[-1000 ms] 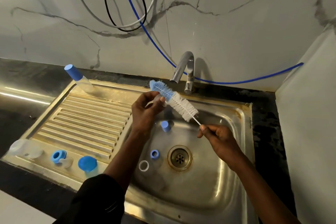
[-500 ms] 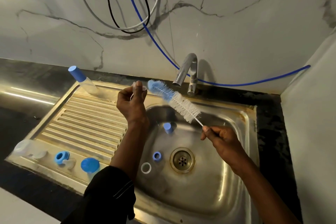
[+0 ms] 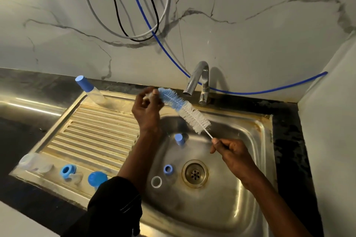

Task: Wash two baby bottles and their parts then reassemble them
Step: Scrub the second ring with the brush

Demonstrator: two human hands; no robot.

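Observation:
My right hand (image 3: pixel 230 153) pinches the thin white handle of a blue-and-white bottle brush (image 3: pixel 183 109) held slanted over the sink (image 3: pixel 240 198). My left hand (image 3: pixel 147 108) is raised at the brush's blue tip and pinches a small clear part, mostly hidden by the fingers. In the basin lie a blue cap (image 3: pixel 179 139), a blue ring (image 3: pixel 168 169) and a white ring (image 3: pixel 156 182). On the drainboard (image 3: pixel 92 132) sit a blue collar (image 3: pixel 66 171), a blue lid (image 3: pixel 97 178) and clear parts (image 3: pixel 32 161). A clear bottle with a blue cap (image 3: pixel 89 89) stands at its far corner.
A chrome tap (image 3: pixel 198 81) stands behind the basin, with no water visible. The drain (image 3: pixel 195 173) is in the basin's middle. Cables and a blue hose (image 3: pixel 154 32) hang on the marble wall. Dark counter surrounds the sink; a white wall is to the right.
My left hand has risen from the middle of the bristles toward the brush's blue tip, still holding the small clear part. My right hand keeps its hold on the handle.

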